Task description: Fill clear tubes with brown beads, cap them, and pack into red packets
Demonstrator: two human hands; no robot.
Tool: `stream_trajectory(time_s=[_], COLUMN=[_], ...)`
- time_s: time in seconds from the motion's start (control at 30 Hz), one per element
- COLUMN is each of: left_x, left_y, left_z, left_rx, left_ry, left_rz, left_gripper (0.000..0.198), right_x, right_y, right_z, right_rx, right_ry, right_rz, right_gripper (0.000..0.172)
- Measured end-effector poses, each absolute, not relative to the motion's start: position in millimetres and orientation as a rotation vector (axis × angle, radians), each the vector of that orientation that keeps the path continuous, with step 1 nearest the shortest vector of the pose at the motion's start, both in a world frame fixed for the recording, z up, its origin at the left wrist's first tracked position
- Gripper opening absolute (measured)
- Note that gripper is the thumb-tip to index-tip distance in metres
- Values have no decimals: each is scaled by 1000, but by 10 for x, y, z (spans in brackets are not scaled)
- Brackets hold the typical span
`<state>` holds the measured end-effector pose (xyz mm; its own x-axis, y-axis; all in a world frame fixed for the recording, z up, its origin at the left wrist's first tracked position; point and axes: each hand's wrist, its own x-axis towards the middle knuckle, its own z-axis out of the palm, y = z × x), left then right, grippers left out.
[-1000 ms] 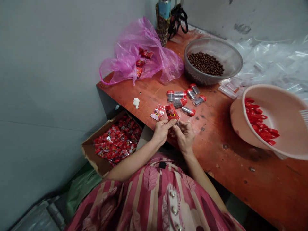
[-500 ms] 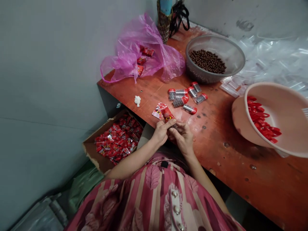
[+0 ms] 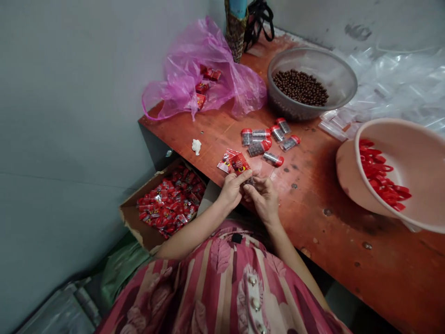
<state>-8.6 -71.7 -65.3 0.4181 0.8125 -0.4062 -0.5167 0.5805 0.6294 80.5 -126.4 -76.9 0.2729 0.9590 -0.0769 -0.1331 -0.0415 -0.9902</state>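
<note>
My left hand [image 3: 233, 189] is closed at the table's near edge, its thumb pressed on a small red printed packet [image 3: 240, 161]. Facing it, my right hand [image 3: 263, 198] pinches a small container of dark brown balls [image 3: 249, 182], mostly hidden by the fingers. The container appears to be against the lower end of the packet; whether it is inside cannot be made out. Another printed packet [image 3: 225, 163] lies flat just beyond my left hand. Farther off are several clear tubes with red caps [image 3: 259, 147], filled with dark balls.
A cardboard box [image 3: 139, 230] of red packed pieces stands below the table on the left. On the table [image 3: 313, 185] are a pink plastic bag [image 3: 212, 51], a grey bowl [image 3: 342, 93] of brown balls, a pink basin [image 3: 351, 171] with red caps, and clear tubes [image 3: 399, 88].
The red packet now shows a wider, flatter face above my left thumb. Both hands stay close together in nearly the same place. The view has shifted slightly.
</note>
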Motion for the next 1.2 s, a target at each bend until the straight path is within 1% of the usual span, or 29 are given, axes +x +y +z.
stream_trajectory(time_s=[0.13,0.23,0.37,0.5,0.57,0.63,0.7,0.73,0.8,0.87,1.0,1.13,1.2], left_x=[-103,-127,-144,-164,-170,-158,-132,-118,-99,-98,-125,-162,-194], left_y=[-796,-862,-867,-813,-789,-773,-769,-771,-785,-806,-846,-841,-819], left_z=[-641,-608,-589,-602,-613,-622,-625,-624,-619,-620,-640,-655,-663], left_rx=[513,551,596,460,400,381,372,369,378,399,465,570,639], left_ry=[726,714,703,580,539,570,642,679,718,721,709,744,798], left_rz=[819,781,830,814,801,877,1007,1057,1077,1031,956,955,1016], left_gripper=[30,29,38,50,49,43,43,46,50,48,45,41,36], right_x=[806,795,788,795,783,760,739,734,737,749,744,712,712], right_y=[-1332,-1329,-1240,-1175,-1190,-1230,-1280,-1302,-1330,-1337,-1317,-1308,-1311], right_z=[-752,-701,-671,-680,-692,-706,-720,-724,-726,-719,-701,-705,-705], right_rx=[-1253,-1194,-1085,-1051,-1072,-1146,-1280,-1347,-1418,-1389,-1214,-1148,-1133], right_ry=[-864,-736,-594,-509,-498,-574,-743,-825,-894,-847,-720,-634,-588], right_rz=[1036,1137,1269,1355,1392,1335,1159,1057,942,1018,1290,1372,1400], right_gripper=[21,25,29,31,32,34,39,38,30,24,25,28,29])
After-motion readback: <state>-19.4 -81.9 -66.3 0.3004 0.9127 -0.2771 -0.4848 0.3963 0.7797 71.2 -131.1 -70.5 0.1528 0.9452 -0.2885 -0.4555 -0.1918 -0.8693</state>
